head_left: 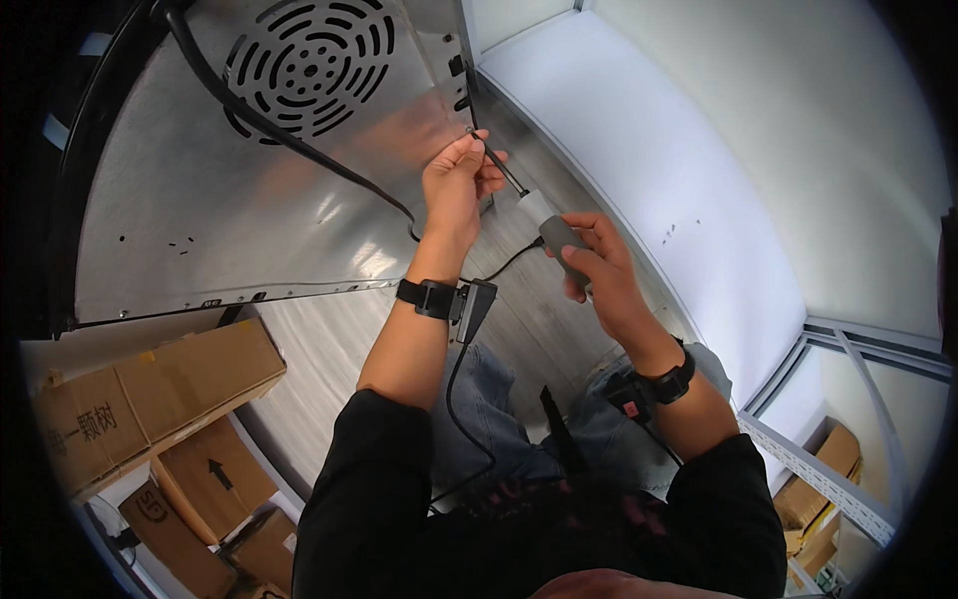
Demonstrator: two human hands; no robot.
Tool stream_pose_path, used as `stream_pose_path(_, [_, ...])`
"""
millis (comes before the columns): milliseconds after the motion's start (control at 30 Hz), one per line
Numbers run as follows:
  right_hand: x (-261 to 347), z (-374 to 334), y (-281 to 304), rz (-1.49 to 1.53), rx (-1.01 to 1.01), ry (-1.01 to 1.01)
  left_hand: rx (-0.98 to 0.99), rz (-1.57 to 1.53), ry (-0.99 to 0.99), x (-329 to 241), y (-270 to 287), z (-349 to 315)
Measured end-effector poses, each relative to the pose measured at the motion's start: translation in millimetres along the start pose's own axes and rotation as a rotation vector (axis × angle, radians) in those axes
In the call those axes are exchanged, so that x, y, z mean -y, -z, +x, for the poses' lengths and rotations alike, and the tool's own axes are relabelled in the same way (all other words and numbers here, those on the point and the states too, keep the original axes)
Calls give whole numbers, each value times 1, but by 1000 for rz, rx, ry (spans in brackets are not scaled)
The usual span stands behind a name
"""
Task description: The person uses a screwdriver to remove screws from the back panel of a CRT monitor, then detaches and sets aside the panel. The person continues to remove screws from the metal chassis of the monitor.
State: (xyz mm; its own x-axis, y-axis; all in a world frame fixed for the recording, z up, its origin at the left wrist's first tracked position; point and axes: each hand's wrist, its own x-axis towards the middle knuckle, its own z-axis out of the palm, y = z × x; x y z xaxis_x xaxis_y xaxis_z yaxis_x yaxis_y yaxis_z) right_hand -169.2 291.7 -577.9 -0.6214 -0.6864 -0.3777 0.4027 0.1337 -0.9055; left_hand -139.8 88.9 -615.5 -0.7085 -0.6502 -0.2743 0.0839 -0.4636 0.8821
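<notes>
My right hand point(599, 265) is wrapped round the grey-and-white handle of a power screwdriver point(562, 242). Its long dark shaft runs up and left to the right edge of a large shiny metal panel point(329, 215). There my left hand point(464, 172) has thumb and forefinger pinched beside the shaft's tip, the other fingers loosely curled. What sits in that pinch is too small to make out. A dark cord point(514, 260) trails from the screwdriver's side toward my left forearm.
Round vent slots point(311, 70) pierce the panel, and a thick black cable point(284, 140) hangs across it. Cardboard boxes point(160, 394) stack at lower left. A white wall panel point(689, 200) with a metal frame rises on the right. Both wrists wear black straps with wired modules.
</notes>
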Motion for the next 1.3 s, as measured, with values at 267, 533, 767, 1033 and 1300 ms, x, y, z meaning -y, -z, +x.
stream_pose_path(267, [4, 3, 4, 90, 17, -42, -12, 52, -25, -3, -1, -1])
stream_pose_path(533, [-1, 10, 9, 323, 77, -84, -6, 16, -30, -1, 1, 2])
stream_pose_path(767, [-10, 13, 6, 111, 4, 4, 4, 10, -19, -3, 1, 2])
stream_pose_path(1033, [-25, 16, 9, -189, -15, 183, -22, 44, -1, -5, 0, 3])
stream_pose_path(1300, [-1, 12, 14, 300, 147, -214, -34, 35, -7, -5, -2, 1])
